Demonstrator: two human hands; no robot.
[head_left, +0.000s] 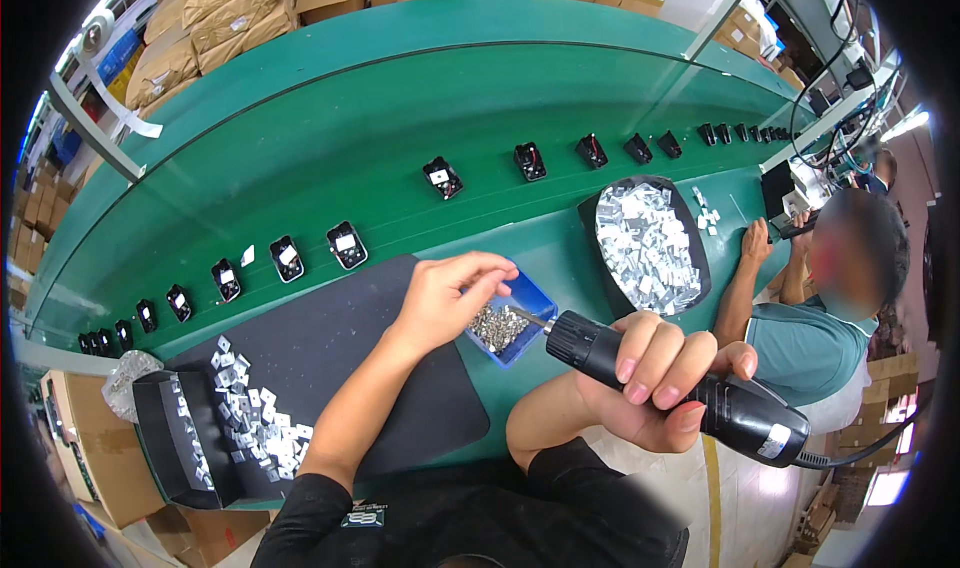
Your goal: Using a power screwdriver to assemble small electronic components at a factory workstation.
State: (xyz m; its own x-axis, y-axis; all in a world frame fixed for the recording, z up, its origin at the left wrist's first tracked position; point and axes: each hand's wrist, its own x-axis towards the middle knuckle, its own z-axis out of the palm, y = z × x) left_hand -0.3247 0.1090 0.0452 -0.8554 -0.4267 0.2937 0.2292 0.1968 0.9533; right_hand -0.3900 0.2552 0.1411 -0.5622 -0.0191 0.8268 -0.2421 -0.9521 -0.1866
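My right hand (655, 373) is wrapped round a black electric screwdriver (590, 350), held tilted with its bit pointing left. The bit's tip is over a blue tray (530, 295) that holds many small metal screws (496, 328). My left hand (450, 298) is above the tray's left edge, its thumb and fingertips drawn together near the bit. What they pinch, if anything, is too small to make out. Under my left forearm lies a dark grey mat (395, 408) on the green bench.
A row of small black housings (347, 245) runs along the green conveyor belt (320, 158). White and silver plates fill a black bin (650, 248) on the right. Loose plates (255, 418) lie beside a black box (215, 468). A co-worker (800, 338) sits at the right.
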